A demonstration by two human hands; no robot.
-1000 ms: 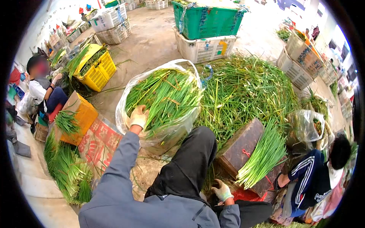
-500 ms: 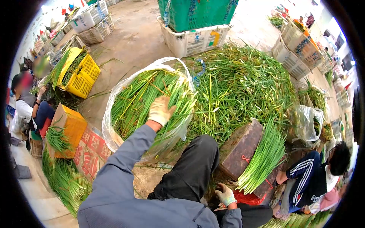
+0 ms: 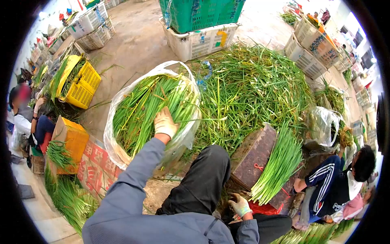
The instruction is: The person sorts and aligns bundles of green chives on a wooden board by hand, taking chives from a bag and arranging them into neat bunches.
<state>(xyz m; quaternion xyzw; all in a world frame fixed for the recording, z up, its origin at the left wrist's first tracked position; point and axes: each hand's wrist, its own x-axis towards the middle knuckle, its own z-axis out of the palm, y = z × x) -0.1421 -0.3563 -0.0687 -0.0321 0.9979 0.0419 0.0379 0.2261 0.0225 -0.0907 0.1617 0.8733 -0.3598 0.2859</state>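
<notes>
My left hand [image 3: 165, 123], in a pale glove, lies on the long green stalks [image 3: 142, 107] that fill a clear plastic bag [image 3: 110, 136]. Its fingers point forward and partly sink among the leaves, so whether it grips any is hidden. My right hand [image 3: 240, 205], also gloved, rests by my right leg with its fingers curled; anything between them is too small to make out. Just right of it, a neat bundle of green stalks with pale ends [image 3: 276, 166] leans on a dark brown box [image 3: 256, 156].
A large loose heap of greens [image 3: 252, 89] spreads beyond the box. Ahead stand a green crate [image 3: 203, 15] on a white crate [image 3: 201, 42]. A yellow basket [image 3: 84, 86] and an orange box [image 3: 72, 140] are at left. One person sits at each side.
My left hand has moved from the bag's near left edge onto the middle-right of the stalks. The view has shifted, so the crates sit further left. My right hand stays near my leg.
</notes>
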